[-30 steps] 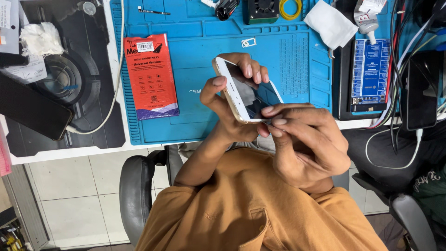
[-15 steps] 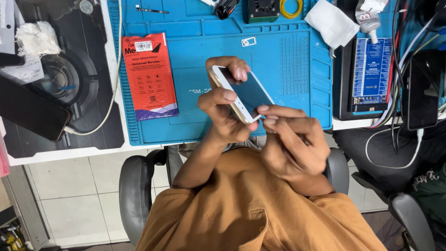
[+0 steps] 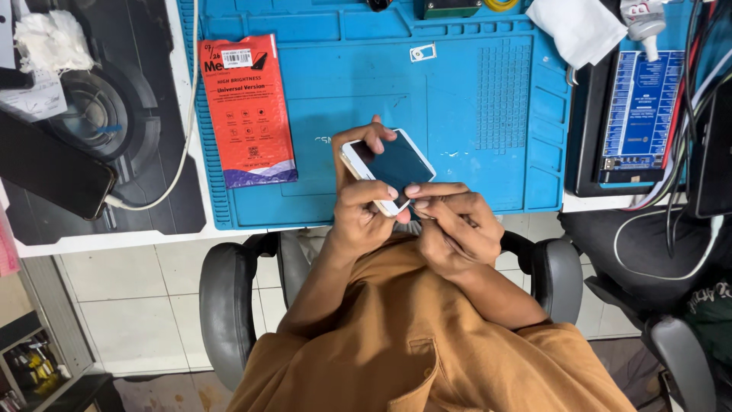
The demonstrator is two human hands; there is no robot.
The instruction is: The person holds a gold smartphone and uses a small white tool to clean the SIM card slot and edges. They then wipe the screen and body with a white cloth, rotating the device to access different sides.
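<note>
A white-edged smartphone (image 3: pixel 395 163) with a dark screen is held over the near edge of the blue work mat (image 3: pixel 473 99). My left hand (image 3: pixel 360 210) grips it from the left side, thumb on the near edge and fingertips curled over the far edge. My right hand (image 3: pixel 450 227) is closed at the phone's near end, thumb and forefinger pinched against its corner. Whether something small sits between those fingers cannot be told.
An orange flat packet (image 3: pixel 248 111) lies on the mat's left part. A black phone (image 3: pixel 53 164) with a white cable rests on a dark mat at the left. A blue-faced board (image 3: pixel 640 107), a white cloth (image 3: pixel 576 27) and cables are at the right. Chair armrests (image 3: pixel 225 297) flank me.
The phone has turned so that its dark screen faces up and has dropped slightly toward me. My right hand has shifted left to pinch the phone's near end.
</note>
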